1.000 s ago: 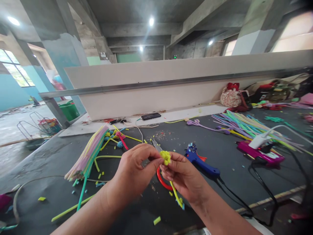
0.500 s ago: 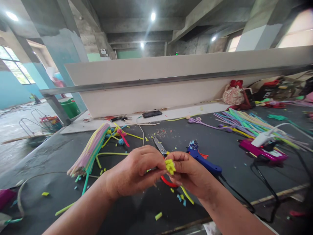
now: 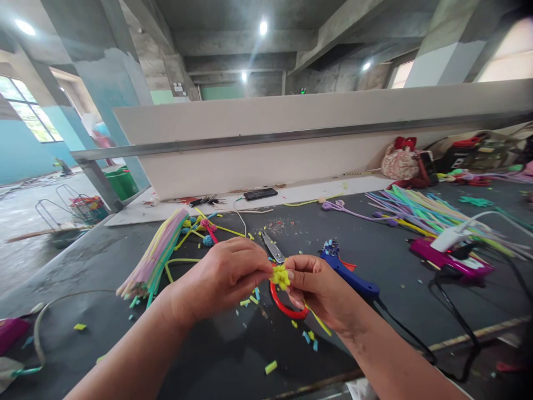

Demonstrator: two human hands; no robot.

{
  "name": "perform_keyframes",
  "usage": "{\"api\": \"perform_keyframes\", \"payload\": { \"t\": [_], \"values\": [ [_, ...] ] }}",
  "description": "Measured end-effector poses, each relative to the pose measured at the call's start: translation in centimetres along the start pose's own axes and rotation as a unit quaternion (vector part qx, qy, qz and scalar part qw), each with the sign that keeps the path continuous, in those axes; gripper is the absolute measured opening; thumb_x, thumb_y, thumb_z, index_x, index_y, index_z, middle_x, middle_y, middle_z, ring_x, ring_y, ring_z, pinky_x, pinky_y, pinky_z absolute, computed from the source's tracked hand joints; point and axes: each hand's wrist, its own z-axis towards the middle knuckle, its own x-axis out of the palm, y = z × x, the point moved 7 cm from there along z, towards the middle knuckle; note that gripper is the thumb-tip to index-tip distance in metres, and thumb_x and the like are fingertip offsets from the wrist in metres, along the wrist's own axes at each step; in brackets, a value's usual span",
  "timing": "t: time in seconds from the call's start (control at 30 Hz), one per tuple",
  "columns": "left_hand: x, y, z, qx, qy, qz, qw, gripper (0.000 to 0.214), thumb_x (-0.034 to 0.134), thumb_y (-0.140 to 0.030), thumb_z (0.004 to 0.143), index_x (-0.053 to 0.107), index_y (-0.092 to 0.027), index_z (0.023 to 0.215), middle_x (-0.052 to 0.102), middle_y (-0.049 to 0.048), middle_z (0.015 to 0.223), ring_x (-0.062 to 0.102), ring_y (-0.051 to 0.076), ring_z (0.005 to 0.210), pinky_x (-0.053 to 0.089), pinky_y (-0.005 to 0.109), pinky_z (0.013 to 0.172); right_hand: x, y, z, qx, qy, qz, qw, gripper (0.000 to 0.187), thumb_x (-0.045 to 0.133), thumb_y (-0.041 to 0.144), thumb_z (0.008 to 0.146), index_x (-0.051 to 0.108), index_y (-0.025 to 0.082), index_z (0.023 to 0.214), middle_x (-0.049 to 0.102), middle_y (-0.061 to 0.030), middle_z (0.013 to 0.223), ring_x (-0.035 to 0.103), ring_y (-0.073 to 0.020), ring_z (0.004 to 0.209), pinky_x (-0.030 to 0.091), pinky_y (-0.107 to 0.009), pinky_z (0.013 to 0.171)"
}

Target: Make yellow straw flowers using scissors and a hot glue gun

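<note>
A small yellow pipe-cleaner bud (image 3: 281, 276) is pinched between both hands above the dark table (image 3: 104, 344). My left hand (image 3: 222, 278) grips it from the left with thumb and fingers closed. My right hand (image 3: 320, 289) pinches it from the right, and the bud's yellow stem (image 3: 320, 323) trails down below that hand. Red-handled scissors (image 3: 283, 289) lie on the table just under the hands, blades pointing away.
A blue glue gun (image 3: 350, 275) with a black cord lies right of the hands. A bundle of coloured pipe cleaners (image 3: 154, 255) lies to the left, another bundle (image 3: 420, 214) at the right. A pink power strip (image 3: 452, 258), a phone (image 3: 260, 194), scattered offcuts and a white board behind.
Both hands have turned the yellow bud slightly and shifted a little down and left; the stem below the right hand has swung. Everything on the table is where it was.
</note>
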Motion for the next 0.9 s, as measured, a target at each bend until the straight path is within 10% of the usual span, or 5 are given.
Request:
{"api": "perform_keyframes", "payload": {
  "t": [0.9],
  "values": [
    [0.8, 1.1, -0.4, 0.0, 0.002, -0.004, 1.0, 0.01, 0.051, -0.014, 0.085, 0.061, -0.014, 0.087, 0.066, 0.0063, 0.08, 0.06, 0.013, 0.078, 0.048, 0.025, 0.071, 0.0, 0.0, -0.1, 0.021, 0.006, -0.03, 0.999, 0.031, 0.071, 0.041, 0.07, 0.053, 0.016, 0.065, 0.043, 0.0063, 0.047, 0.031, -0.004, 0.04, 0.022, -0.017, 0.038]
  ]
}}
